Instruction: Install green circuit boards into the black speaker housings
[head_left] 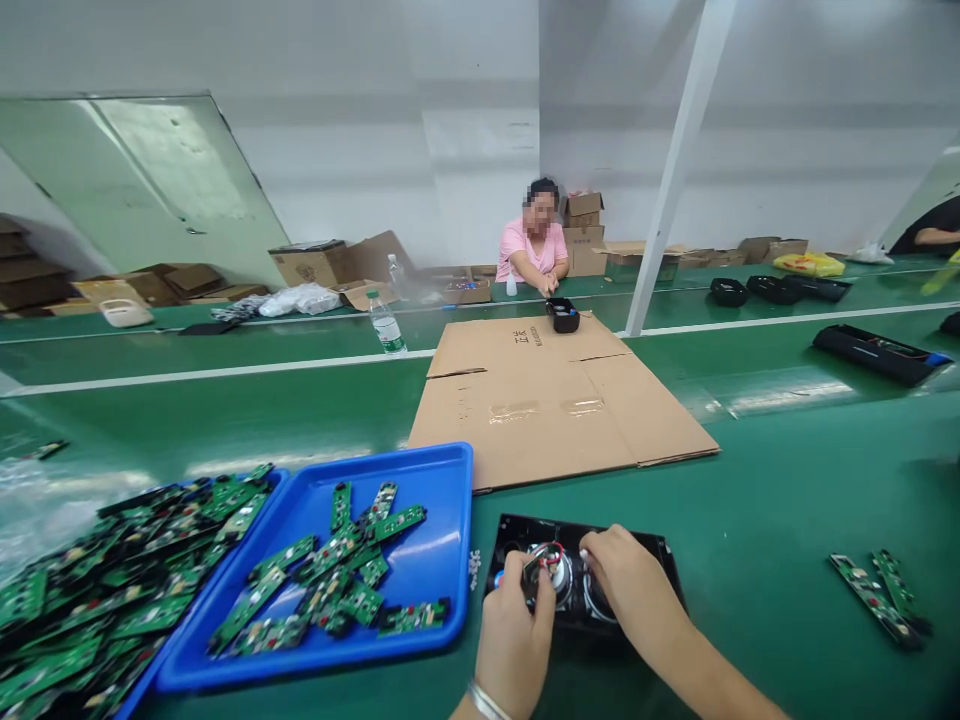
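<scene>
A black speaker housing [517, 530] lies in front of me with its inside facing up, showing round speaker backs and a red wire [555, 548]. My left hand [517, 625] is closed over its left part, thumb and fingers pinching a small circuit board [531, 578] beside the wires. Over the right part, my right hand [630, 575] has its fingers pressed together, touching the housing or just above it. Whatever is between those fingertips is too small to make out.
A blue tray [450, 625] with several green circuit boards is on my left, beside a heaped second tray. Two boards [874, 597] lie at right. Flat cardboard [540, 440] spans the middle. A bottle [386, 325] stands beyond; a co-worker [529, 250] sits opposite.
</scene>
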